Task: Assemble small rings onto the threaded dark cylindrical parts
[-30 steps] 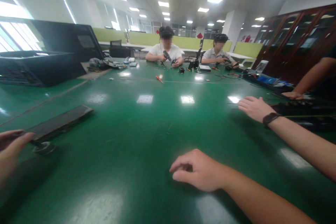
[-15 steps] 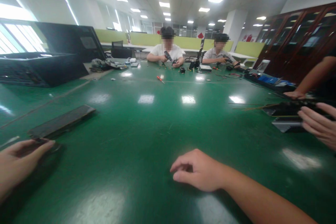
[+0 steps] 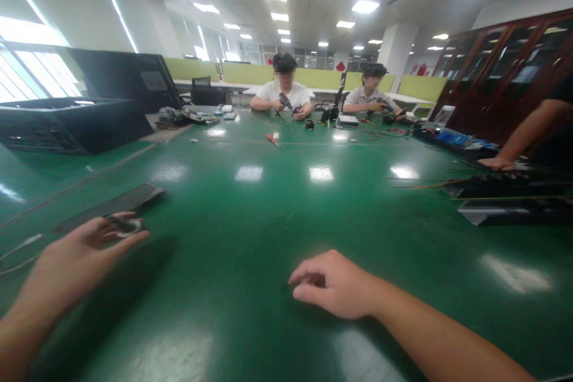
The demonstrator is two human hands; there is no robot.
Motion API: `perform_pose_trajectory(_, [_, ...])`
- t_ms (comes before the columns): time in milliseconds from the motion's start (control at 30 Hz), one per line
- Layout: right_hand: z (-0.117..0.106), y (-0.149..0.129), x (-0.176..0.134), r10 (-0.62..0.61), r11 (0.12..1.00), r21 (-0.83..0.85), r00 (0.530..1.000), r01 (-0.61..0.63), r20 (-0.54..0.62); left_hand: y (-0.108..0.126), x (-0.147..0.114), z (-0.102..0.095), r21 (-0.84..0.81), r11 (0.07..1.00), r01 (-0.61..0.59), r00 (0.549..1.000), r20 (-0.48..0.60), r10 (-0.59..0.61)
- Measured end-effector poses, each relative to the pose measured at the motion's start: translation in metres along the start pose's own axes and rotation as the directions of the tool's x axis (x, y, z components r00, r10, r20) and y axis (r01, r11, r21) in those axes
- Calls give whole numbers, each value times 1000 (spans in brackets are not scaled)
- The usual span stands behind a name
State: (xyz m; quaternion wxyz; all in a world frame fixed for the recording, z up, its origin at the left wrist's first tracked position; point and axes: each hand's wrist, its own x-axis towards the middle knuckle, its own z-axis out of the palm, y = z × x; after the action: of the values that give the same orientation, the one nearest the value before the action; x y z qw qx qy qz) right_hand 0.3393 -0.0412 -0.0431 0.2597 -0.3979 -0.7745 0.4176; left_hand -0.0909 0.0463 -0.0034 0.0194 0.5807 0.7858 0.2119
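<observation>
My left hand (image 3: 85,250) is at the left, raised over the green table (image 3: 233,239). Its thumb and fingers close around a small dark object with a pale round rim (image 3: 129,227), too blurred to name. Just behind that hand lies a long, flat dark-grey slab (image 3: 129,200), partly covered by the fingers. My right hand (image 3: 333,283) rests on the table near the middle, loosely curled. A gap shows between its thumb and fingers, and nothing is in it.
A white cable (image 3: 22,245) lies at the left edge. Behind it stands a large black case (image 3: 67,128). An orange screwdriver (image 3: 272,139) lies farther back. Black metal parts (image 3: 510,213) and another person's arm (image 3: 528,137) are at the right. Two people sit across the table.
My left hand has risen and moved right, with the small round-rimmed object in it. My right hand has stayed put. Another person's hand at the right edge has gone from view.
</observation>
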Motion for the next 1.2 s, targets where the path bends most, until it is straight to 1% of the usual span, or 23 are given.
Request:
perform_pose_trajectory(33, [-1,0,0,5,1000,14,1000,-5,-15,20,-8,-2,-65,998,3,998,59,1])
perform_pose_trajectory(100, [-3,1,1,7,999,31,999,-5,-52,56,-22,0,-209,976,-53,991,108,77])
perform_pose_trajectory(167, [-6,2,0,-4,1000,26,995,7,-97,86,-34,8,-357,925,-128,966,165,198])
perform_pose_trajectory(200, [-7,2,0,-14,1000,18,993,16,-121,100,-41,14,-418,892,-173,942,195,274])
perform_pose_trajectory(267, [-7,3,0,-33,999,13,985,35,-167,125,-55,25,-490,818,-300,868,214,447])
perform_pose_trajectory(333, [-7,5,0,-36,997,54,975,49,-218,144,-71,35,-525,728,-442,766,202,611])
perform_pose_trajectory(367, [-7,6,0,-32,993,99,970,58,-242,151,-80,39,-543,683,-490,714,200,671])
perform_pose_trajectory(400, [-7,7,0,-28,985,155,965,70,-259,156,-89,43,-565,646,-514,671,204,713])
perform_pose_trajectory(433, [-7,8,1,-29,973,215,963,88,-268,160,-97,46,-588,622,-517,644,211,735])
perform_pose_trajectory(467, [-7,9,1,-38,956,270,961,115,-273,161,-106,50,-605,611,-510,633,217,744])
perform_pose_trajectory(533, [-9,9,0,-69,929,330,953,169,-294,158,-118,57,-619,612,-492,638,222,737])
perform_pose_trajectory(567, [-10,8,0,-80,930,318,948,182,-308,156,-123,60,-617,616,-490,642,222,734])
perform_pose_trajectory(633, [-12,6,-2,-102,964,203,939,175,-328,150,-127,67,-609,616,-500,641,218,736])
perform_pose_trajectory(667, [-13,4,-2,-111,982,111,942,153,-318,148,-127,69,-605,612,-508,639,212,740])
perform_pose_trajectory(733, [-12,1,-3,-130,991,-47,952,122,-276,145,-126,73,-603,601,-524,633,196,749])
perform_pose_trajectory(800, [-9,-1,-4,-136,985,-134,961,106,-239,144,-124,75,-605,585,-540,623,180,761])
perform_pose_trajectory(1000, [1,-2,-3,-169,969,-213,967,127,-192,145,-128,73,-603,551,-577,585,165,794])
perform_pose_trajectory(1200, [4,-1,-4,-175,955,-267,972,129,-157,148,-136,70,-627,494,-602,549,124,826])
